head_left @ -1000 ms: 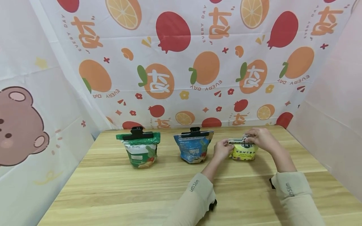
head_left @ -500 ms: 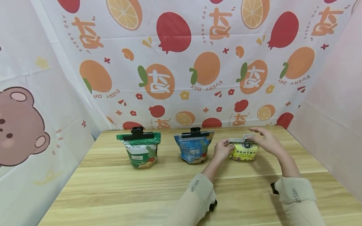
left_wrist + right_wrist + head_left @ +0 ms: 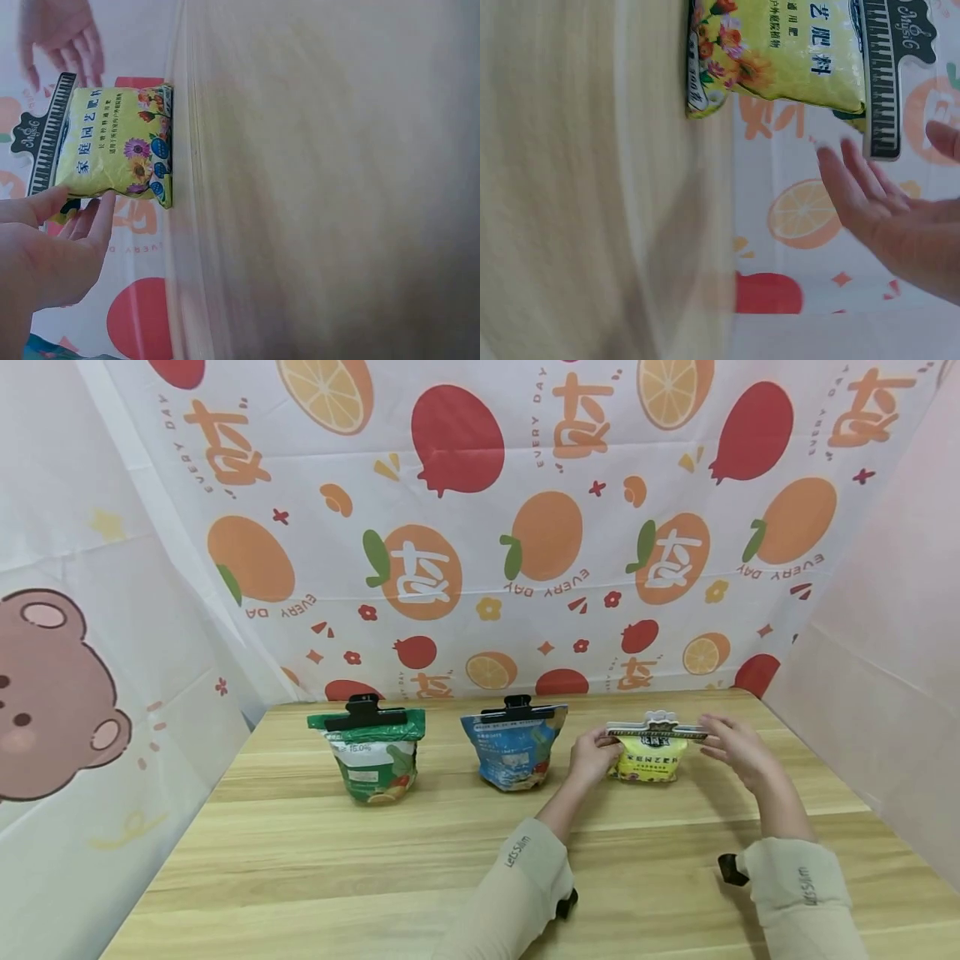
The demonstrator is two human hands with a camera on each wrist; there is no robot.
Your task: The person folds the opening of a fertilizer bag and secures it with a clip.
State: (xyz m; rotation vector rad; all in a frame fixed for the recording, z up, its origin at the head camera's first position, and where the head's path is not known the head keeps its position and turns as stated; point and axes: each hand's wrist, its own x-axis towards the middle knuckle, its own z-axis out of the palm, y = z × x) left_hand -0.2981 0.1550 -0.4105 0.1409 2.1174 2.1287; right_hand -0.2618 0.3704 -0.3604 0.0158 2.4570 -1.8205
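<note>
A yellow fertilizer bag (image 3: 647, 764) with flower pictures stands upright on the right part of the table. Across its top sits a black-and-white piano-keyboard clip (image 3: 656, 728) marked "Music", which reaches past the bag on the right. My left hand (image 3: 591, 757) pinches the bag's upper left corner, just at the clip's end; in the left wrist view the thumb and fingertips meet there. Beside the clip's right end is my right hand (image 3: 738, 750), fingers loosely extended. The right wrist view shows a gap between that hand's thumb and fingers, with nothing held.
A green-and-white bag (image 3: 375, 764) and a blue bag (image 3: 513, 756) stand to the left, each with a black clip on top. The wooden table (image 3: 360, 877) ends at a fruit-print cloth (image 3: 480, 535) behind. White cloths hang at both sides.
My right hand has let go of the clip's middle and moved right to beside its end. More of the clip now shows. My left hand keeps its place at the bag's left corner.
</note>
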